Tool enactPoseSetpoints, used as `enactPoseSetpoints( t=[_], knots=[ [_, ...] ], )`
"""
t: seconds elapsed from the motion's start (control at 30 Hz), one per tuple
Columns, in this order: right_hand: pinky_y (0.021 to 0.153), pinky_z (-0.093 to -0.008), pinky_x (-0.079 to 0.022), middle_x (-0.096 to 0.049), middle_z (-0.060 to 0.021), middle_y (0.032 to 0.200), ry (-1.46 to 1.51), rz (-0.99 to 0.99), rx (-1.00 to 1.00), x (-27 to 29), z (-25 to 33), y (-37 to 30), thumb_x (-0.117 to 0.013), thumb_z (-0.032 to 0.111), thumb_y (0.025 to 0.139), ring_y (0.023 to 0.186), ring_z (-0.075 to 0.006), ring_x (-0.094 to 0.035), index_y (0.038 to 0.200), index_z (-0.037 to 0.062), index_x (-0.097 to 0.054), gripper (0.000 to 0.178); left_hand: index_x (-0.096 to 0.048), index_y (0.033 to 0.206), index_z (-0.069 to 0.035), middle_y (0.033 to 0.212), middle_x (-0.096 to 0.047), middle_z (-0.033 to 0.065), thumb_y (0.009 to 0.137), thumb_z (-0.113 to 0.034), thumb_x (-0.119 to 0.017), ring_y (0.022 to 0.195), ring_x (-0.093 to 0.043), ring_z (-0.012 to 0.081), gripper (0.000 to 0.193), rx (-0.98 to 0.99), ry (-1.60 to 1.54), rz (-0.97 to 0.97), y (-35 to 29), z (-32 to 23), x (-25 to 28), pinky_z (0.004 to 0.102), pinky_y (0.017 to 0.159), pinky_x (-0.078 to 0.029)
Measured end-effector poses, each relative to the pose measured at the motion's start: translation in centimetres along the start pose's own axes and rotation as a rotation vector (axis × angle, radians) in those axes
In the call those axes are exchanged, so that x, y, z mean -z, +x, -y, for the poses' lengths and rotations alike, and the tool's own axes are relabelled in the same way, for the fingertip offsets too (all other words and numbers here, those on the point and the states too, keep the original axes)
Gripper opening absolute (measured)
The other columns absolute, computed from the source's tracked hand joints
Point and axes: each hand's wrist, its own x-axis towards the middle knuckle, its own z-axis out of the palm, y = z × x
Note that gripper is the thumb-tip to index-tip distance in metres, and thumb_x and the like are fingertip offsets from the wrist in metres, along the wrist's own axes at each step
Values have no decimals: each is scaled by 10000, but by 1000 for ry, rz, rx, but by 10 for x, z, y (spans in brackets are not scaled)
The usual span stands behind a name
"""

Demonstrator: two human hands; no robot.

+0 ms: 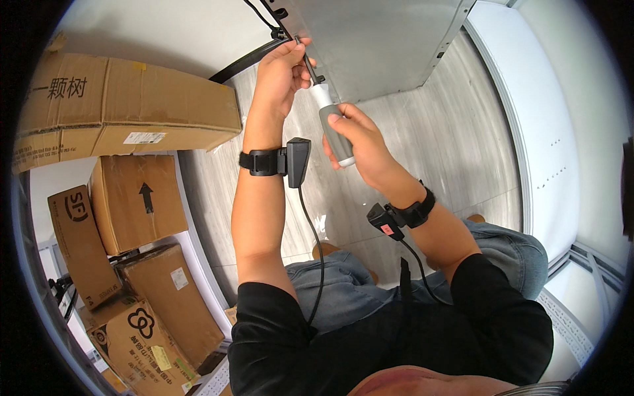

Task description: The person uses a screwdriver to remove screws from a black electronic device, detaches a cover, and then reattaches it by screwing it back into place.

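My right hand [360, 142] grips the grey and white handle of a screwdriver [332, 125] that points up and left. Its metal shaft runs to the lower edge of a grey metal panel [383, 39] at the top of the view. My left hand [281, 72] pinches the shaft near its tip, right at the panel's edge, beside a black cable [244, 63] and small black fittings. Both wrists carry black strapped devices with cables running down toward my body.
Several brown cardboard boxes [125, 105] are stacked at the left, some on white shelving. A white panel [548, 119] stands at the right. Pale wood-grain floor [456, 138] lies below the hands. My knees in blue jeans [502, 247] are under the arms.
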Motion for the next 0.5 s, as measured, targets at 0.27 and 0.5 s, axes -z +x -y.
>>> enactPoseSetpoints(
  t=[0.27,0.5],
  knots=[
    [502,-267,-456,-569,-58,769,-360,-217,125,5,-25,11,-637,254,851,604,-105,-537,1100,-8,-438,412,-575,1121,7,761,-604,17,909,-169,-588,596,-519,54,276,-66,197,-29,3,6,-3,198,544,-449],
    [542,-279,-472,-584,-96,937,-147,-24,-10,11,-18,9,-561,262,894,687,-140,-586,1181,17,-406,408,-571,1120,3,782,-618,32,918,-145,-567,636,-551,80,250,-72,89,-25,6,13,0,223,583,-463]
  ],
)
